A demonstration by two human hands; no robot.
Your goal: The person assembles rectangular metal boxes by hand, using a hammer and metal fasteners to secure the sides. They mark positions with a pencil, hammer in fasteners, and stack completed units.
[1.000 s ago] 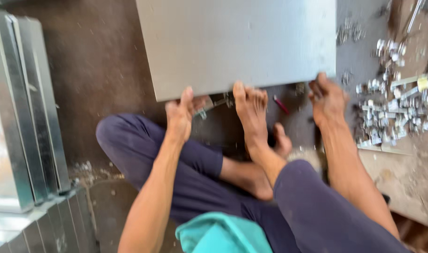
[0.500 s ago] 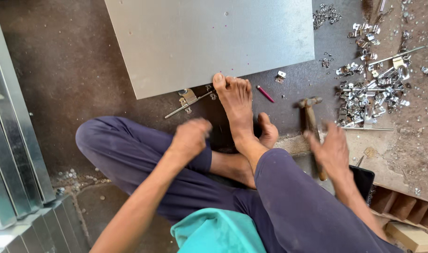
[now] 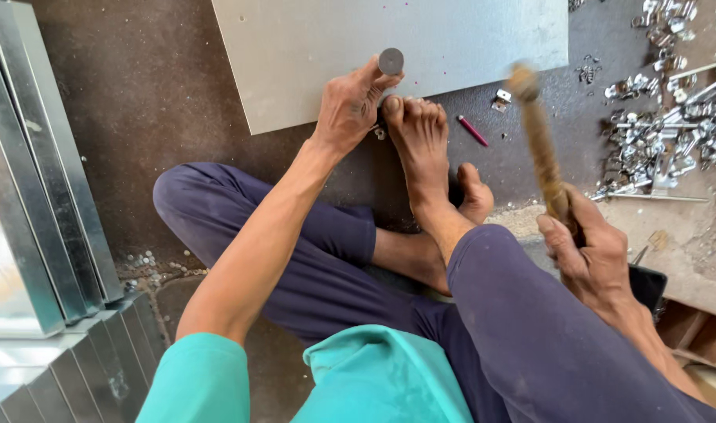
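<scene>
Two hands, one hammer, one punch, one metal sheet in the head view. Left hand [image 3: 350,106] has its fingers pinched around a round-headed punch [image 3: 391,61], held upright on the near edge of the grey metal sheet [image 3: 420,43]; toes of one bare foot [image 3: 419,129] press just beside those fingers. Right hand [image 3: 589,251] has fingers wrapped tight on a wooden-handled hammer [image 3: 539,145], head blurred, raised well right of the punch. One red marker [image 3: 474,131] lies between foot and hammer. Many small metal fittings [image 3: 659,141] are heaped beyond the right fingers.
</scene>
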